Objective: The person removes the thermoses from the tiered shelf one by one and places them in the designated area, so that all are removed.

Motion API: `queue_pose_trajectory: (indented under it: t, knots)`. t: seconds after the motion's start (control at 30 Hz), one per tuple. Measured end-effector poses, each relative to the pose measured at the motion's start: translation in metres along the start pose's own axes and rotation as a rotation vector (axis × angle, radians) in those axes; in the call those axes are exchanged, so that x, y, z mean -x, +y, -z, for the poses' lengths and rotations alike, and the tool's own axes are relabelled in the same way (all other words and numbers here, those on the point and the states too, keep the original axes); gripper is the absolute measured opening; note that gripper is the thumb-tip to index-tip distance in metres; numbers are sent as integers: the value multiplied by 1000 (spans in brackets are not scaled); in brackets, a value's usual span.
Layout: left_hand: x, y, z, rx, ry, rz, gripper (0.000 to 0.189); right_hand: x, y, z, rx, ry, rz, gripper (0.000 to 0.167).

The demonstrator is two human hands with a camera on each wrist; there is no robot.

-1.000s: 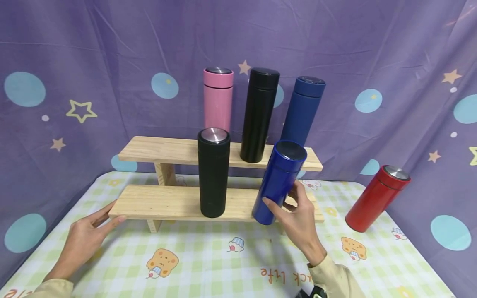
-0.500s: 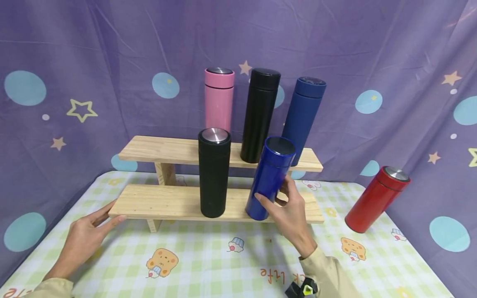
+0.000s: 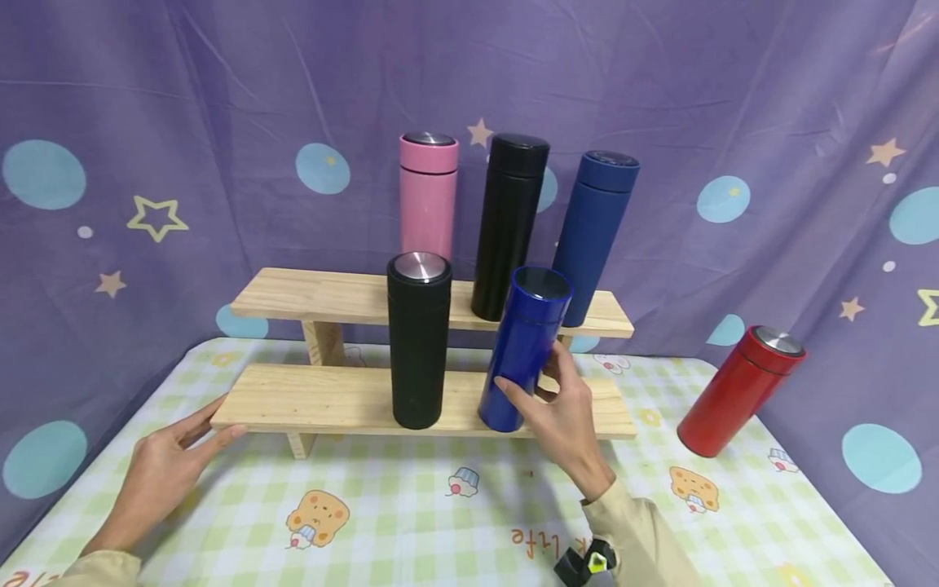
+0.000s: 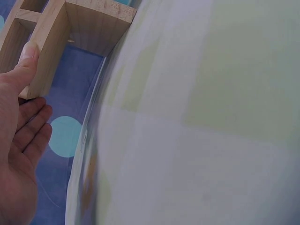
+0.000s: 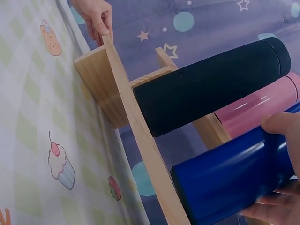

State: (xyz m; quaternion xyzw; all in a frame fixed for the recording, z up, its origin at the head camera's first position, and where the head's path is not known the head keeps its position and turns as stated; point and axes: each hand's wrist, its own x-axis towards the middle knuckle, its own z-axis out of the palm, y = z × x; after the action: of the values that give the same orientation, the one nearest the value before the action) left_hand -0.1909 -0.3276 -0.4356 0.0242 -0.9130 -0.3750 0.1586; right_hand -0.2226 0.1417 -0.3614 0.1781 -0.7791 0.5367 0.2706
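Observation:
My right hand grips a glossy blue thermos around its lower half. The thermos is upright on the lower board, near its front edge, and tilts slightly in the head view. At the left end of the two-tier wooden shelf, my left hand pinches the lower board's corner. The left wrist view has the thumb on the board and the fingers beyond its end. A black thermos with a steel lid stands on the lower board, left of the blue one and apart from it.
On the upper board stand a pink thermos, a tall black thermos and a dark blue thermos. A red thermos stands on the checked tablecloth at the right. A purple curtain hangs behind.
My right hand has moved the blue thermos left along the lower board, toward the black one, and slightly back. The left hand keeps its hold on the shelf end.

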Motion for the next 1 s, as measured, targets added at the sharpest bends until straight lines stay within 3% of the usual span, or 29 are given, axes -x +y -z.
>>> queue_pose_trajectory:
  t: [1.0]
  knots:
    - [-1,-1,-1,-17,12,-1,69,1,4,0,70,-68,1,79]
